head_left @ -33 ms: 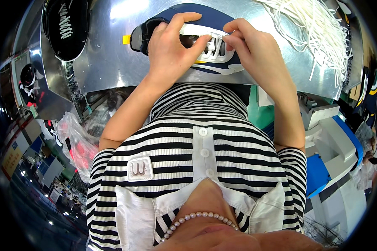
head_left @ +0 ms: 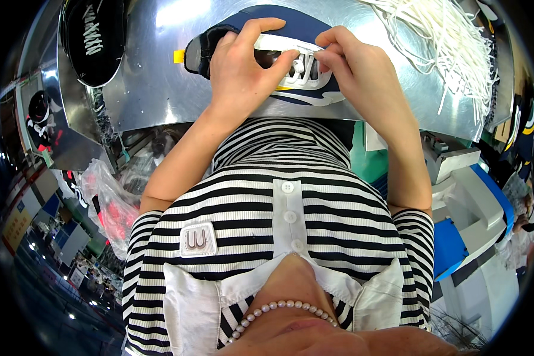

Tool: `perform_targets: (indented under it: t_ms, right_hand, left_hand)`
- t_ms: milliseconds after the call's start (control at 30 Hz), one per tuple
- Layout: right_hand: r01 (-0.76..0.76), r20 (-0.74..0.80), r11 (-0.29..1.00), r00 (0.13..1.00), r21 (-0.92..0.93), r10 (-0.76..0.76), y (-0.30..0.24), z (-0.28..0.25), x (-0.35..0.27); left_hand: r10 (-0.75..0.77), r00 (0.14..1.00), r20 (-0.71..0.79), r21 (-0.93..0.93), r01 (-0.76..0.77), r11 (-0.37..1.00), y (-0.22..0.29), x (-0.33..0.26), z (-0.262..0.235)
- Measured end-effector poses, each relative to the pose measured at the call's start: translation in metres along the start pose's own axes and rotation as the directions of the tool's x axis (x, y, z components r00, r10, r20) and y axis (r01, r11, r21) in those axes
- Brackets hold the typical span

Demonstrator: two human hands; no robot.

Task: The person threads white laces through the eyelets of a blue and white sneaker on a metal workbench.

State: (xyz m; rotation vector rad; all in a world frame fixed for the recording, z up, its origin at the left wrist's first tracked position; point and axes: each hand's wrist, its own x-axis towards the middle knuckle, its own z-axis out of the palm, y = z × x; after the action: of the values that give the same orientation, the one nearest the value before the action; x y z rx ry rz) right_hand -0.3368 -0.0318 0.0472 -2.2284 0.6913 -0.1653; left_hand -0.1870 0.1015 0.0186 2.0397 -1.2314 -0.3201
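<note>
A navy shoe upper [head_left: 296, 19] with white and yellow trim lies on the metal table in front of me, its dark collar to the left. White shoelace [head_left: 305, 66] crosses its opening in several rungs. My left hand [head_left: 240, 68] grips the upper from the collar side, with the thumb on the lacing and some fingertips hidden inside or behind it. At the toe end of the lacing, my right hand [head_left: 362, 71] pinches the white lace between thumb and forefinger. The fingers cover most of the pinched part. A yellow tab [head_left: 179, 56] sticks out at the heel.
A big bundle of loose white laces [head_left: 451, 47] spreads over the right of the metal table [head_left: 154, 89]. At the left stands a black laced shoe upper [head_left: 94, 44]. Below the table are a clear plastic bag [head_left: 110, 202] and a grey and blue machine [head_left: 469, 207].
</note>
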Motion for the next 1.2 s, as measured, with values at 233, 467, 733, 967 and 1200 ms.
perform_targets:
  t_ms: [233, 467, 733, 967, 1200]
  right_hand:
    - [0.107, -0.062, 0.993, 0.992, -0.054, -0.111, 0.003, 0.026, 0.014]
    - [0.13, 0.069, 0.99, 0.99, -0.05, -0.126, 0.008, -0.004, 0.016]
    - [0.033, -0.458, 0.992, 0.888, 0.124, 0.027, 0.031, 0.046, 0.007]
    - [0.114, -0.545, 0.924, 0.831, 0.365, 0.113, 0.04, 0.055, 0.012]
    - [0.158, -0.436, 0.814, 0.891, 0.558, 0.126, 0.034, 0.041, 0.001]
  left_hand:
    - [-0.067, 0.989, 0.131, -0.207, 0.093, 0.974, 0.002, -0.001, -0.002]
    - [-0.121, 0.98, 0.16, -0.324, 0.168, 0.931, -0.004, 0.004, -0.005]
    - [-0.114, 0.983, 0.147, -0.282, 0.152, 0.947, 0.002, 0.018, 0.008]
    - [-0.097, 0.831, 0.547, -0.602, 0.472, 0.644, 0.0, 0.024, -0.025]
    - [-0.22, 0.964, 0.146, -0.222, 0.249, 0.943, 0.011, 0.017, -0.001]
